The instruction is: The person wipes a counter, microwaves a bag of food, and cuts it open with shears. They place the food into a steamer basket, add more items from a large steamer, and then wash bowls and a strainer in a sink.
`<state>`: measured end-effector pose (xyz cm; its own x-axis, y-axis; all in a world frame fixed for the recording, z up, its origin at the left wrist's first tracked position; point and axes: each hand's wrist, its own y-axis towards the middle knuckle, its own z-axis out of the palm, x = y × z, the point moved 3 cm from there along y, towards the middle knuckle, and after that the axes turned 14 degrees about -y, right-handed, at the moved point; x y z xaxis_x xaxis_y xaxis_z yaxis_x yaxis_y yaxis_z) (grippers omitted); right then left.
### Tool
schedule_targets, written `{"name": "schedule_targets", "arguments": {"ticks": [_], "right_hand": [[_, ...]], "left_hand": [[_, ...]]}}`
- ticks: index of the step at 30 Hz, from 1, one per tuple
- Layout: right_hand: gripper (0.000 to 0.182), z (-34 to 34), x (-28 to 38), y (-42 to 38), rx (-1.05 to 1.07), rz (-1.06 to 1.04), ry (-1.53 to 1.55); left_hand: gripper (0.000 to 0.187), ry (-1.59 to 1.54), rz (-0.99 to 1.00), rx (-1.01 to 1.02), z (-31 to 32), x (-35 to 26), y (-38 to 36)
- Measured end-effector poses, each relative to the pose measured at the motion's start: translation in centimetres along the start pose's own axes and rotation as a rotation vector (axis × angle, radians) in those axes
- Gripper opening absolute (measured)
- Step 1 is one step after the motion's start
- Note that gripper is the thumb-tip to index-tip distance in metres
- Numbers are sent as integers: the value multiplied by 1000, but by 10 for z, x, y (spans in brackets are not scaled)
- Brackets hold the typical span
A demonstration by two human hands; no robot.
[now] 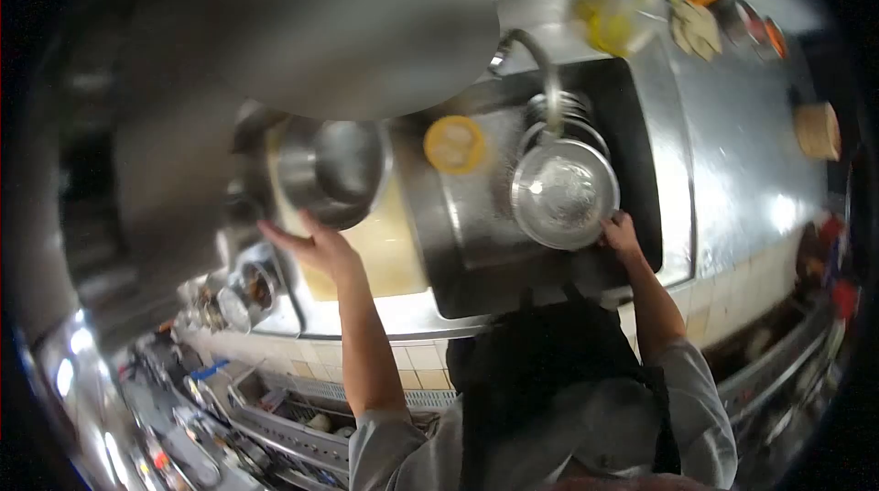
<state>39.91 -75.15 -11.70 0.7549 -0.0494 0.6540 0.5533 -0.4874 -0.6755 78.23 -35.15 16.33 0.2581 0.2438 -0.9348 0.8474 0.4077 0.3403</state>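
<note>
My right hand (621, 233) grips the near right rim of a round metal bowl (586, 227), which is tilted under the faucet (549, 79) and glistens with water. More stacked metal bowls (586, 106) lie behind it in the sink. To the left, my left hand (322, 248) has its fingers spread, thumb close to the near rim of a large steel pot (334, 166). That pot stands on a pale yellow cutting board (385, 257). Between the hands, an orange-rimmed round container (455, 145) sits in the sink at its left side.
The dark sink basin (476, 294) lies in front of my body. A steel counter (751, 170) extends to its right, with a wooden-looking tub (817, 131) at its far edge. Yellow and orange items (609, 24) line the back. A blurred grey shape (357, 28) covers the upper left.
</note>
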Motion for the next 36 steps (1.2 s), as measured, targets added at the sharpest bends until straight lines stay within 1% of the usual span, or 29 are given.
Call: {"name": "schedule_targets", "arguments": {"ticks": [1,2,3,4,6,7,8,9,11,12,14,15,16,17,18,19,21,22,23,25,26,28,29,31,32,33,34,35,36], "right_hand": [[23,3,25,-15,-13,18,37],[22,4,28,-24,1,46,44],[20,6,32,-28,26,63,51],[20,8,42,-35,18,69,52],[18,14,63,-48,106,99,99],[18,15,64,-50,100,99,103],[18,17,65,-51,126,104,99],[18,18,66,-52,153,109,94],[22,18,73,-59,152,89,146],[25,17,78,-63,160,68,191],[21,13,92,-74,146,57,259],[20,12,100,-77,140,40,322],[20,9,105,-80,129,40,326],[20,6,111,-82,140,12,392],[21,4,114,-83,151,-17,458],[21,4,116,-82,139,-19,463],[23,4,118,-80,146,-10,412],[27,7,108,-72,148,13,409],[27,9,100,-65,149,12,410],[36,18,90,-53,219,66,439],[36,23,89,-52,230,67,438],[47,24,99,-52,154,7,345],[47,22,92,-42,153,6,345],[58,14,83,-20,158,-352,-73],[58,8,77,-12,156,-345,-67],[61,0,75,-4,64,-354,-225],[64,-5,77,2,-27,-362,-384],[64,-9,79,7,-26,-358,-383],[66,-17,83,11,-102,-288,-273]], "left_hand": [[67,41,196,125,13,-31,-18],[60,-111,177,294,23,-34,-39],[52,-32,101,532,32,-36,-61],[42,73,170,709,48,-38,-90],[35,-21,-51,1076,87,-26,-136],[32,-15,-73,1127,106,-32,-153],[31,-49,-153,1171,124,-24,-169],[31,-54,-147,1178,140,-17,-177],[30,171,-51,1441,171,-6,-193],[30,165,-47,1451,186,-19,-191],[36,584,133,1752,211,-51,-189],[36,579,140,1761,217,-46,-189],[38,514,212,1670,224,-42,-186],[40,445,282,1579,229,-39,-183],[38,358,131,1595,232,-48,-178],[38,350,139,1603,238,-43,-175],[35,307,-248,1738,254,-23,-178],[43,185,-86,1770,253,-42,-182],[43,187,-84,1769,250,-51,-187],[50,-207,446,1862,237,-81,-198],[50,-197,441,1858,229,-86,-199],[57,-114,525,1886,216,-97,-202],[57,-115,526,1886,213,-89,-199],[58,227,158,1728,212,-57,-184],[56,326,167,1684,207,-50,-182],[56,330,163,1693,206,-55,-182],[54,478,162,1676,206,-61,-182],[52,621,162,1652,207,-65,-181],[52,620,162,1657,209,-68,-182]]}}
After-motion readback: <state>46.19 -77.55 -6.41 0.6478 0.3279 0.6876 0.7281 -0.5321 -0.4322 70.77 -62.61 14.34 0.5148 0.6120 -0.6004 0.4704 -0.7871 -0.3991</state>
